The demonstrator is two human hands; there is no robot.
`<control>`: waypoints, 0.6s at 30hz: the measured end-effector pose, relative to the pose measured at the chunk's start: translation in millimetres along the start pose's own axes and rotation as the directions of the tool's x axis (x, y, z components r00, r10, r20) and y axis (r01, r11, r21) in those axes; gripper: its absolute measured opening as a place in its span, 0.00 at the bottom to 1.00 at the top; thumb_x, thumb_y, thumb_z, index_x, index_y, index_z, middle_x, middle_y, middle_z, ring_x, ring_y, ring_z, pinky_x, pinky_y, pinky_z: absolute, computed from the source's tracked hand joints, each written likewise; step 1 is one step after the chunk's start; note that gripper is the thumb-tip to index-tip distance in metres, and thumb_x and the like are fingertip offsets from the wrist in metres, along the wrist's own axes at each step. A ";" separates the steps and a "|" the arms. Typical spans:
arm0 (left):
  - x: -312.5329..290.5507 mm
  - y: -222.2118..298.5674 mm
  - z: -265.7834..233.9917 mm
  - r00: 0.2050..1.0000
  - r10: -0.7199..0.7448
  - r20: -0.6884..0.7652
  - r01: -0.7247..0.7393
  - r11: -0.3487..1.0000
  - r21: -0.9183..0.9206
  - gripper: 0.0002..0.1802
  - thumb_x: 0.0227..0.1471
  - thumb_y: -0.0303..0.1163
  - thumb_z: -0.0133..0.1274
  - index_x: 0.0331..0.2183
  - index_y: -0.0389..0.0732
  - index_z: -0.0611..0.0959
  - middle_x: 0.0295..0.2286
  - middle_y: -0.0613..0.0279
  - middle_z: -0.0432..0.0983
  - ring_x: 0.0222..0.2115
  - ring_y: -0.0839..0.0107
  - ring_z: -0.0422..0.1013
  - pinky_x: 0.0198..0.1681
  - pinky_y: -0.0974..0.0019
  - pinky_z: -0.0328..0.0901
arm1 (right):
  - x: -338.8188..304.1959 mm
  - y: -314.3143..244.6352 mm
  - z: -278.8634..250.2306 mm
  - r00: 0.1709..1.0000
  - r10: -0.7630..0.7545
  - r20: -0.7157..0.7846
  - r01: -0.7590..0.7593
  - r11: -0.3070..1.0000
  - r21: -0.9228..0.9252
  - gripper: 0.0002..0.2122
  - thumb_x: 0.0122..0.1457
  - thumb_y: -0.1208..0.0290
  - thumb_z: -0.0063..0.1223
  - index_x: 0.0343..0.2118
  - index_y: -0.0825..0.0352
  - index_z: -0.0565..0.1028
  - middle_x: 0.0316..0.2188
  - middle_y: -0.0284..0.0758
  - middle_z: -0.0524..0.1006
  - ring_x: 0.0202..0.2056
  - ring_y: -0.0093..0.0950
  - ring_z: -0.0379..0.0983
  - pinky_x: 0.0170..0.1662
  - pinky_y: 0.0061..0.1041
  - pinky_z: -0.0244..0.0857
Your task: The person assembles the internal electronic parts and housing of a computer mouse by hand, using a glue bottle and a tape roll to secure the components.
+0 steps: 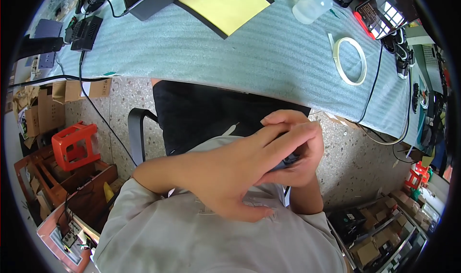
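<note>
Both my hands meet close to my chest, below the table's front edge. My left hand lies across the front, its fingers stretched to the right over my right hand. Between them a small dark object shows only as a thin sliver; its shape is mostly hidden. My right hand curls around it from behind, and my left fingers press on it from above. Under my hands I see my grey shirt and dark trousers.
The table wears a pale green ribbed mat. On it lie a yellow sheet on a black board, a clear plastic bottle, a roll of white tape, a phone and black power adapters. Cardboard boxes and an orange stool stand on the floor at left.
</note>
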State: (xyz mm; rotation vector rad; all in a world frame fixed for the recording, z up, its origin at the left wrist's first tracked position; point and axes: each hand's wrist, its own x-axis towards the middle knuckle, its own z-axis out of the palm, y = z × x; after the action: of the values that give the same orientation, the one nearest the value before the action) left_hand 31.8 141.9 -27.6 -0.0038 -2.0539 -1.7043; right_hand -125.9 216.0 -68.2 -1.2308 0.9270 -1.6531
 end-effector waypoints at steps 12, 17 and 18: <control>-13.8 -25.6 13.8 0.943 0.089 -0.322 -0.037 0.986 0.164 0.42 0.42 0.27 0.65 0.57 0.25 0.65 0.37 0.41 0.77 0.29 0.54 0.78 0.31 0.63 0.74 | -17.9 8.1 9.1 0.975 -0.097 -0.197 0.131 0.978 0.165 0.26 0.45 0.67 0.71 0.43 0.71 0.68 0.40 0.44 0.73 0.40 0.36 0.70 0.43 0.35 0.65; -13.1 -24.1 7.4 0.858 0.315 -0.405 -0.121 0.891 0.437 0.20 0.39 0.27 0.66 0.35 0.24 0.81 0.26 0.46 0.80 0.22 0.61 0.78 0.22 0.69 0.72 | -14.4 -4.0 5.7 1.000 -0.005 -0.028 -0.001 0.980 -0.199 0.25 0.56 0.51 0.58 0.39 0.74 0.70 0.35 0.43 0.73 0.36 0.34 0.71 0.39 0.32 0.68; -14.5 -21.4 4.9 0.869 0.305 -0.388 -0.122 0.895 0.430 0.21 0.39 0.27 0.66 0.35 0.24 0.81 0.27 0.46 0.80 0.21 0.61 0.78 0.22 0.69 0.72 | -12.7 -8.3 -2.5 1.000 -0.004 -0.025 -0.001 0.981 -0.192 0.25 0.56 0.51 0.58 0.39 0.74 0.70 0.35 0.43 0.73 0.36 0.34 0.71 0.39 0.32 0.68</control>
State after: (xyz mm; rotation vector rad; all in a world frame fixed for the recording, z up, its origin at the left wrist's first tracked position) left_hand 36.7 145.7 -53.2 0.2533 -1.9122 -1.0117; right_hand -128.0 230.9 -65.5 -1.3413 1.1229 -1.6135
